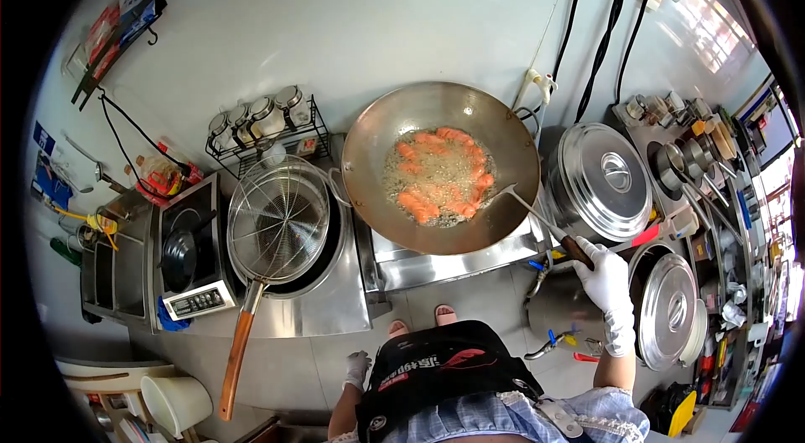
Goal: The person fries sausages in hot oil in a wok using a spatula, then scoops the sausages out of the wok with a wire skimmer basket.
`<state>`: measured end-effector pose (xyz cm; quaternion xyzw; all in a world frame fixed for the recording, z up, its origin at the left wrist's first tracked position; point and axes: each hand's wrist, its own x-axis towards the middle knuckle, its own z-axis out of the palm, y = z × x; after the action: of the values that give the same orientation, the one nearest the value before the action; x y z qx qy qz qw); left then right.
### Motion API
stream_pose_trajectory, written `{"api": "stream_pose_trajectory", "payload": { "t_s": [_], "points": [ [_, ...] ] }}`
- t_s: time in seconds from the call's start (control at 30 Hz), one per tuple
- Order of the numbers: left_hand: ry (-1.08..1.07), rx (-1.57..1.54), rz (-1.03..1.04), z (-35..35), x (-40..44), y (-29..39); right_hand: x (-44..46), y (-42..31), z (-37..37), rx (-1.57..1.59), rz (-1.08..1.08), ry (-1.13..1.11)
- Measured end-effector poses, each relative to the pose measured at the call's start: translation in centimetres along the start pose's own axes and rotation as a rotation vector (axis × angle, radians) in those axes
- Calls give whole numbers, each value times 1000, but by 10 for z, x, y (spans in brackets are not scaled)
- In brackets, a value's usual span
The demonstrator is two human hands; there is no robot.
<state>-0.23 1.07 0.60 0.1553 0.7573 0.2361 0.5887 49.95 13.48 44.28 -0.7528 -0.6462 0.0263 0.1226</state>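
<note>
Orange-red pieces bubble in oil inside the wide wok, ahead of both hands. The gloved right hand is closed round the ladle's handle; the left hangs low beside the black apron, partly curled, holding nothing visible. White lettering marks the apron, too small to read.

bright, fisheye-warped, black corners
</note>
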Motion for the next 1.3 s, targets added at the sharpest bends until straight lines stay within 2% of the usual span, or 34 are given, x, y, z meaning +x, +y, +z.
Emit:
{"api": "stream_pose_trajectory", "payload": {
  "t_s": [0.07,0.9,1.13,1.3],
  "points": [
    [-2,-23,-8,-2,-1,-6,-1,-6,-4,4,17,-71],
    [22,-110,-21,-2,-9,-6,1,-11,18,-27,-141,-62],
    [35,-107,-72,0,-6,-8,14,-25,59,57,-157,-118],
    [40,-90,-52,0,-5,-14,34,-42,121,104,-188,-67]
  ]
}}
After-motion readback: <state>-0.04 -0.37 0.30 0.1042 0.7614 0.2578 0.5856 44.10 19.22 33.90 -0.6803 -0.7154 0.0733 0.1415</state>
